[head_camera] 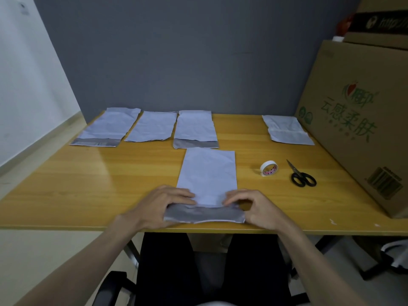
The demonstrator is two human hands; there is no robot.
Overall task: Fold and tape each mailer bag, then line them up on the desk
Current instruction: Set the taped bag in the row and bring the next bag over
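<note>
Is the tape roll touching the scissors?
No, the tape roll stands on the desk apart from the scissors, with bare wood showing between them.

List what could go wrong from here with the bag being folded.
1. Both hands, left hand and right hand, grip the grey flap of the mailer bag; reaching for the tape roll may let the fold spring open.
2. The flap lies near the desk edge and might slip off.
3. The fold looks wavy, so it may crease crooked.
</note>
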